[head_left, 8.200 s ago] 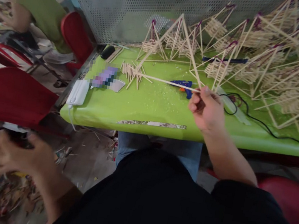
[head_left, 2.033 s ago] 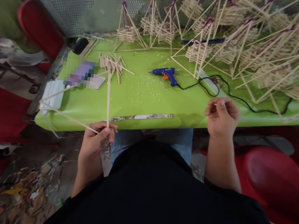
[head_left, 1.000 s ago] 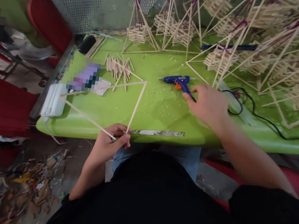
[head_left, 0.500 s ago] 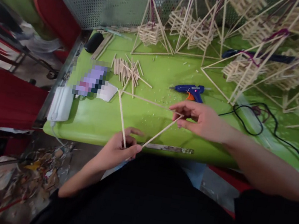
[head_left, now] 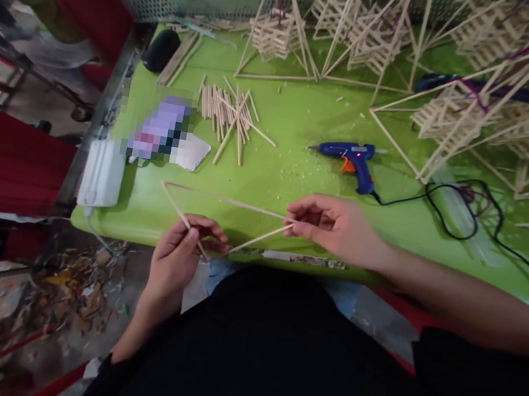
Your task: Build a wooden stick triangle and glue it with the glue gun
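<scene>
A thin triangle of wooden sticks point(head_left: 228, 202) lies low over the near edge of the green table point(head_left: 297, 183). My left hand point(head_left: 180, 258) pinches its near corner at the table's front edge, fingers closed on the sticks. At the triangle's right corner my right hand point(head_left: 335, 227) is closed, thumb and fingers pinching where two sticks meet. A blue glue gun point(head_left: 349, 158) with an orange trigger lies just beyond my right hand, its black cord point(head_left: 445, 208) trailing right.
A loose pile of short sticks point(head_left: 230, 114) lies at mid-left. Many finished stick pyramids point(head_left: 465, 90) crowd the back and right. A white box point(head_left: 101, 171), a black object point(head_left: 161, 49) and red chairs point(head_left: 8, 155) stand at the left; scraps litter the floor point(head_left: 70, 294).
My right hand went from near the glue gun to the triangle's right corner and gripped it. The triangle has swung flatter, its far corner now pointing left.
</scene>
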`<act>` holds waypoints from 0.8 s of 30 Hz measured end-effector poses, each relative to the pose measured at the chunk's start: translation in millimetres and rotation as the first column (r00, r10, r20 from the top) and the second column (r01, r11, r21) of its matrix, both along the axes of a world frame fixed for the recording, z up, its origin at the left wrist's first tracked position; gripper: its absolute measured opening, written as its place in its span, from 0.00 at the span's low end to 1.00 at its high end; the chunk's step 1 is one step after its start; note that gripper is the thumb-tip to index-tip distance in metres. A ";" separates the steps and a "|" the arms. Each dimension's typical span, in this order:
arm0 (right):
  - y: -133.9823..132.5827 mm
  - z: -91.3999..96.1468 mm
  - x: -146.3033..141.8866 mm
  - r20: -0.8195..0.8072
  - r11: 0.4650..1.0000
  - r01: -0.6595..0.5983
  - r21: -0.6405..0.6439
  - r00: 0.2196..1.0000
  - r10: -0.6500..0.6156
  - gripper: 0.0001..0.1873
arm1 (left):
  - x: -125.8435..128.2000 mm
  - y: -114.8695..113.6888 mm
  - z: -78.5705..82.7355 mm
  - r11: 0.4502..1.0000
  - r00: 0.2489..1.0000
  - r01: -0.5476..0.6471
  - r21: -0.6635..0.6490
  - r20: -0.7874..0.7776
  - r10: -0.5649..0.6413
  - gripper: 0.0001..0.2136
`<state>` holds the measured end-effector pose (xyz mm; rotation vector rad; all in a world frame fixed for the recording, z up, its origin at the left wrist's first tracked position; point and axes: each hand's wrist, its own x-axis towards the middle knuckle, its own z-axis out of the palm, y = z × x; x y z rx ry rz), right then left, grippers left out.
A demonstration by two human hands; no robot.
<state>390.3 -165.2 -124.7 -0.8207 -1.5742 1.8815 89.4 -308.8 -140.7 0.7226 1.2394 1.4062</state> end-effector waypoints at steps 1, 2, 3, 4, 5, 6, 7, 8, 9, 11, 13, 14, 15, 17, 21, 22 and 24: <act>-1.9 4.3 -7.1 -0.005 1.000 0.006 -0.019 1.000 -0.006 0.11 | -0.9 -3.2 1.9 1.000 1.000 -0.007 0.015 0.025 0.006 0.08; -3.5 9.1 -14.7 -0.010 0.999 0.016 -0.030 1.000 -0.016 0.09 | -2.2 -6.3 3.8 1.000 0.999 0.002 0.029 0.054 -0.004 0.08; -4.8 14.0 -22.7 -0.014 0.999 0.028 -0.037 0.999 -0.029 0.07 | -3.9 -9.5 5.4 0.999 0.996 0.025 0.045 0.089 -0.029 0.09; -5.5 18.7 -31.0 -0.020 0.998 0.044 -0.038 0.999 -0.045 0.07 | -6.1 -12.9 6.4 0.996 0.989 0.059 0.065 0.133 -0.067 0.12; -5.4 22.8 -39.3 -0.028 0.998 0.055 -0.036 0.998 -0.056 0.08 | -8.8 -16.7 6.4 0.991 0.976 0.104 0.080 0.183 -0.117 0.15; -4.7 26.1 -47.7 -0.037 0.998 0.054 -0.033 0.998 -0.055 0.09 | -12.0 -20.9 5.5 0.984 0.958 0.159 0.085 0.229 -0.174 0.20; -3.3 28.2 -56.0 -0.046 0.999 0.043 -0.031 0.998 -0.044 0.12 | -16.0 -25.6 3.6 0.975 0.939 0.208 0.076 0.263 -0.220 0.23; -1.5 29.0 -64.1 -0.054 0.999 0.021 -0.025 0.998 -0.022 0.14 | -20.9 -30.8 1.2 0.970 0.929 0.235 0.064 0.278 -0.243 0.25; 0.4 28.3 -72.3 -0.054 1.000 -0.002 -0.009 0.999 0.001 0.17 | -26.7 -36.3 -1.4 0.970 0.932 0.233 0.063 0.271 -0.241 0.25; 3.1 22.0 -89.3 -0.014 0.994 0.003 0.113 1.000 -0.002 0.23 | -41.5 -47.7 -5.9 0.984 0.965 0.145 0.102 0.206 -0.164 0.21; 2.2 8.2 -108.3 0.092 0.922 0.003 0.387 0.995 -0.042 0.33 | -59.3 -58.3 -7.7 0.982 0.992 0.003 0.190 0.122 -0.027 0.18; 0.5 -1.2 -118.3 0.165 0.837 -0.068 0.543 0.986 -0.027 0.39 | -68.2 -63.1 -7.4 0.971 0.996 -0.049 0.232 0.085 0.030 0.17; -1.8 -11.7 -127.8 0.260 0.732 -0.191 0.654 0.965 0.020 0.46 | -76.3 -67.5 -6.6 0.962 0.996 -0.080 0.260 0.050 0.070 0.18; -5.7 -32.9 -141.6 0.458 0.523 -0.475 0.708 0.872 0.172 0.55 | -86.9 -75.5 -3.6 0.946 0.993 -0.115 0.302 -0.002 0.121 0.18; -8.1 -55.0 -116.0 0.681 0.482 -0.581 0.655 0.730 -0.046 0.59 | -77.7 -90.8 2.4 0.939 0.980 -0.168 0.299 -0.051 0.191 0.15; -11.2 -55.2 -95.0 0.701 0.529 -0.545 0.651 0.698 -0.144 0.56 | -70.8 -94.2 3.0 0.942 0.976 -0.193 0.276 -0.046 0.214 0.14; -27.1 -52.9 -38.1 0.715 0.572 -0.488 0.659 0.643 -0.275 0.54 | -57.1 -98.6 2.1 0.945 0.972 -0.225 0.238 -0.011 0.234 0.12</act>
